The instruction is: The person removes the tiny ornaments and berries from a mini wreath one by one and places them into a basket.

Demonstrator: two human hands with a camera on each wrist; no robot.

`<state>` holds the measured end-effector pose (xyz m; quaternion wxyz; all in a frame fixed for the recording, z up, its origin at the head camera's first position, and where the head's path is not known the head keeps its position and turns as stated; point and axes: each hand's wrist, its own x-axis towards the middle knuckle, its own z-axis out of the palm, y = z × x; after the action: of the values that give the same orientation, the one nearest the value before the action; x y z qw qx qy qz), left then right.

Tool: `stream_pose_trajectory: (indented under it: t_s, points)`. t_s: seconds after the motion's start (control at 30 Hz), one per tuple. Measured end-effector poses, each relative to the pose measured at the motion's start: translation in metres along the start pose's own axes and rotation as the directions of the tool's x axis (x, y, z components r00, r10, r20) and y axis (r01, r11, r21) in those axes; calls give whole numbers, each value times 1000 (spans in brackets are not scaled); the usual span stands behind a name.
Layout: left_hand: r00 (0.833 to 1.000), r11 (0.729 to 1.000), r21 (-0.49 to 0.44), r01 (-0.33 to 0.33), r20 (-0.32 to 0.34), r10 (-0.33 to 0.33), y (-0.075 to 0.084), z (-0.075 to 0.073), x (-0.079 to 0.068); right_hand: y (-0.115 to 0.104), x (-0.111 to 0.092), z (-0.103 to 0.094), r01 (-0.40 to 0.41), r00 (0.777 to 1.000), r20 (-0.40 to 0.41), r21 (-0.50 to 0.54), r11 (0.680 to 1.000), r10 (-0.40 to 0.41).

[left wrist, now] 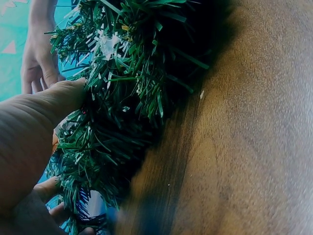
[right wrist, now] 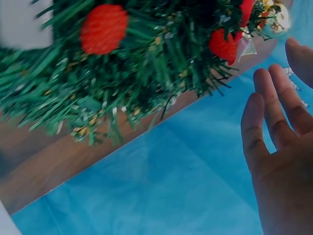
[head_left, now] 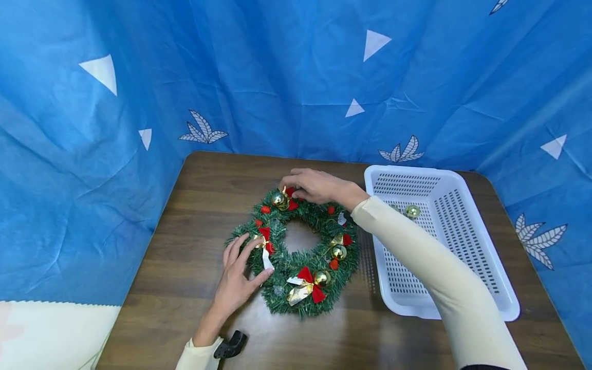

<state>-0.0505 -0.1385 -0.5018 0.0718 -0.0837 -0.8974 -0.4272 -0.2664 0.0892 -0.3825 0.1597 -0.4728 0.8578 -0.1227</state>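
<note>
A green tinsel wreath [head_left: 289,262] lies on the table, trimmed with red-and-gold bows, gold baubles and red berries. My left hand [head_left: 237,282] rests on its left side with the fingers spread, close to a bow with a white ribbon tail [head_left: 267,259]. In the left wrist view the thumb [left wrist: 68,95] touches the greenery. At the wreath's far edge, my right hand [head_left: 319,186] is beside a red bow [head_left: 292,204] and a gold bauble [head_left: 279,200]. The right wrist view shows its fingers [right wrist: 266,85] loosely extended, with nothing visible between them.
A white perforated basket [head_left: 481,252] stands on the right of the wooden table [head_left: 185,246], with a gold bauble [head_left: 412,211] inside; my right forearm passes over it. A black device [head_left: 231,345] is at my left wrist. Blue patterned cloth [head_left: 287,77] hangs behind the table.
</note>
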Motion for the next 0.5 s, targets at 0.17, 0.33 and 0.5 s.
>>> stream_pose_trajectory:
  t_s: [0.17,0.33,0.5]
  points:
    - [1000,1000,7,3,4,-3,0,-1,1,-7,9,2,-37,999,35,-34,999,38]
    - [1000,1000,14,13,8,-13,0,-2,1,-12,16,9,-44,997,63,-40,998,46]
    - [1000,1000,13,17,11,-17,1,-2,0,-14,21,15,-28,997,75,-33,999,30]
